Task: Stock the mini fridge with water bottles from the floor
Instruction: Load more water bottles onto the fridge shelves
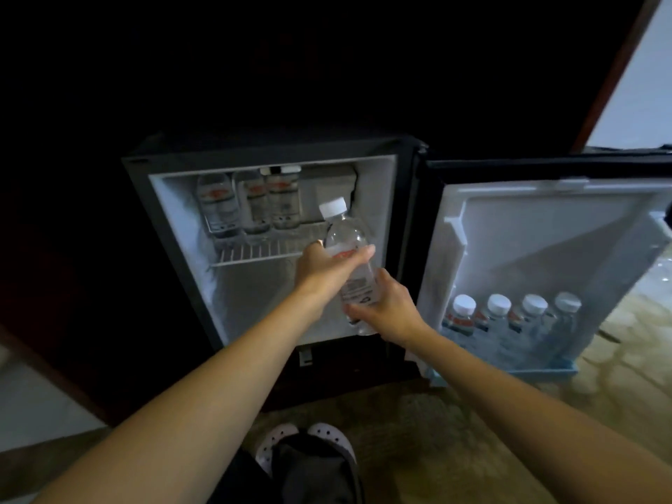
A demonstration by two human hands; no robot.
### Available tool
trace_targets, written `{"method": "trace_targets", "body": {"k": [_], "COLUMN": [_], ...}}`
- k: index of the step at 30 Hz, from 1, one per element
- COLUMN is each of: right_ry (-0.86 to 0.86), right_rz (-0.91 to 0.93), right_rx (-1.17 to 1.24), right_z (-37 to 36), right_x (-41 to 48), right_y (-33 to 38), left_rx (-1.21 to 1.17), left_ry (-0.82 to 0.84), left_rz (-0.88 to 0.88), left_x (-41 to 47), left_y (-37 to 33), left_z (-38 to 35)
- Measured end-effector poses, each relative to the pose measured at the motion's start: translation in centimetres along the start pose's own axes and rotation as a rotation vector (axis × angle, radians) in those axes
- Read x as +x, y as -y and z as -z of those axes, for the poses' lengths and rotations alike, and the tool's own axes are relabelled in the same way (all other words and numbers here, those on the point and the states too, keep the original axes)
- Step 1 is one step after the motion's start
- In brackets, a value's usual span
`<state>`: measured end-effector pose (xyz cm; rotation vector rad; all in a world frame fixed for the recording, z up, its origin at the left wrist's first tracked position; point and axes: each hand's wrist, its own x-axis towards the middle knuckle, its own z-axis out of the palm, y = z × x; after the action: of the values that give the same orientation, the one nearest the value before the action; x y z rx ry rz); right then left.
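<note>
Three clear plastic water bottles with red labels (251,203) stand in a row at the back left of the white wire shelf (254,253) inside the small black mini fridge (280,245). Four more clear bottles with white caps (509,314) stand side by side in the bottom rack of the open fridge door (545,249), which swings out to the right. One more clear water bottle with a white cap (345,245) is held up in front of the fridge opening, tilted a little, cap toward the top.

The left hand (323,267) wraps its fingers around the middle of this bottle, with the thumb across the red label. The right hand (389,311) grips the bottom part, fingers curled under the base. Both hands are closed on the bottle.

The right side of the wire shelf is bare, and the space under the shelf looks bare too. The bottle is just in front of the shelf's right end. Two white clog shoes with holes (302,441) show on the brown floor (418,431) at the bottom.
</note>
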<state>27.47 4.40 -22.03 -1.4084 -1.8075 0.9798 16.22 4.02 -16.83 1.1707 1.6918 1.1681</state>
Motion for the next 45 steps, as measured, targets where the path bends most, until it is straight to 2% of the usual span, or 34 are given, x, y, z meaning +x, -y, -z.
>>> {"method": "trace_targets", "body": {"k": [5, 10, 17, 28, 36, 45], "right_ry": [0.005, -0.037, -0.096, -0.077, -0.081, -0.206], "right_rz": [-0.060, -0.158, -0.068, -0.036, -0.029, -0.036], "right_rx": [0.154, 0.123, 0.099, 0.228, 0.385, 0.545], "right_z": [-2.1, -2.9, -3.1, -6.2, -7.8, -9.5], "right_x": [7.6, 14.4, 19.9, 23.7, 24.3, 25.1], "right_y": [-0.3, 0.3, 1.2, 1.1, 1.6, 1.7], "left_rx": [0.126, 0.214, 0.384, 0.490, 0.414, 0.444], "left_ry": [0.097, -0.020, -0.064, -0.056, -0.046, -0.035], "left_rz": [-0.053, -0.015, -0.088, -0.229, -0.248, -0.274], "left_x": [6.1, 11.3, 15.5, 17.5, 18.3, 19.4], "left_y": [0.3, 2.0, 2.9, 3.9, 4.7, 5.6], "left_z": [2.7, 5.4, 6.9, 7.2, 7.5, 8.2]}}
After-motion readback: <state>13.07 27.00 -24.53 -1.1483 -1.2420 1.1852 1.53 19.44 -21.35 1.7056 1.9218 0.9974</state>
